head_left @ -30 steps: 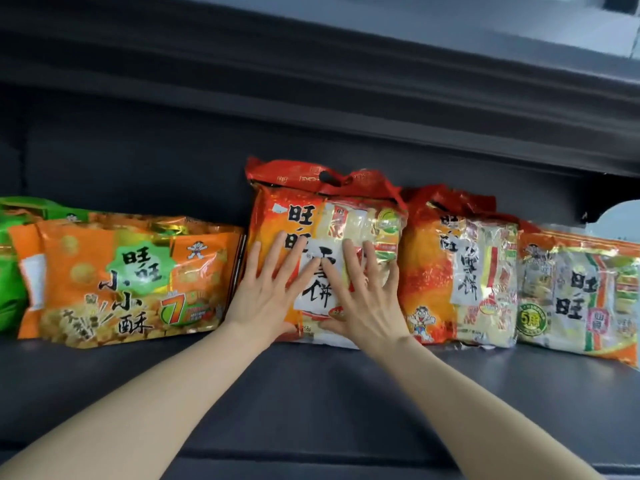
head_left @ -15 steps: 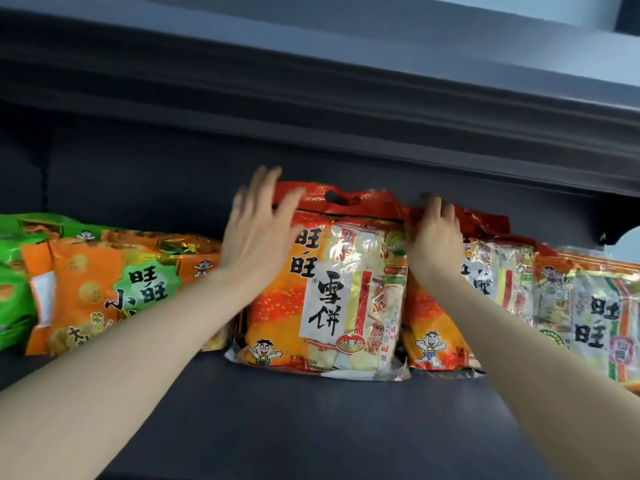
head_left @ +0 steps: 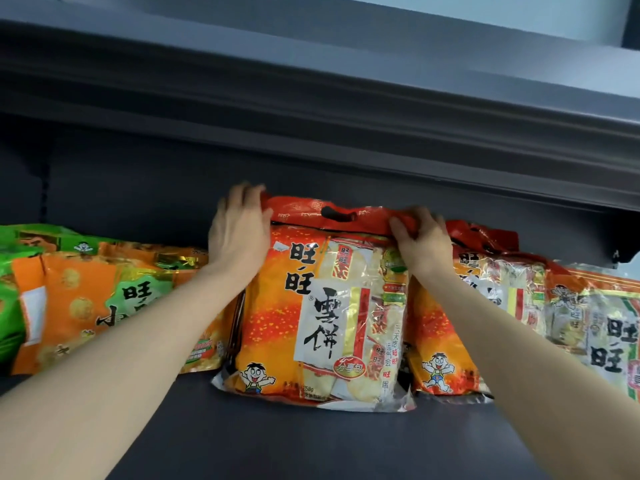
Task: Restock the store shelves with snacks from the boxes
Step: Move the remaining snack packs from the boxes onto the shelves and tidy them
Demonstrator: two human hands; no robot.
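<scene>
**Both hands on the top corners of the rice-cracker bag**

From my feed, the large orange-and-red plastic bag of rice crackers with a clear window and a red handle strip [head_left: 322, 306] stands upright on the dark grey shelf board [head_left: 294, 441], its lower edge resting on the board and its face turned toward me. It sits in the middle of the row, between my two arms.

My left hand [head_left: 239, 233] is at the bag's upper left corner, fingers curled over the end of the red strip, palm against the bag's side. My right hand [head_left: 420, 242] is at the upper right corner, thumb and fingers pinching the other end of the strip. So both hands grip the bag at its top, with the cut-out handle hole between them.

Just left of it, partly behind my left forearm, lies an orange foil snack bag with a green badge [head_left: 104, 306], and past that a green snack bag [head_left: 14, 299] at the frame edge. Just right, touching or nearly so, stands a second orange-and-red rice-cracker bag [head_left: 464, 327], then a paler bag with a clear front [head_left: 595, 323]. Above runs the grey underside of the upper shelf [head_left: 311, 98].
</scene>
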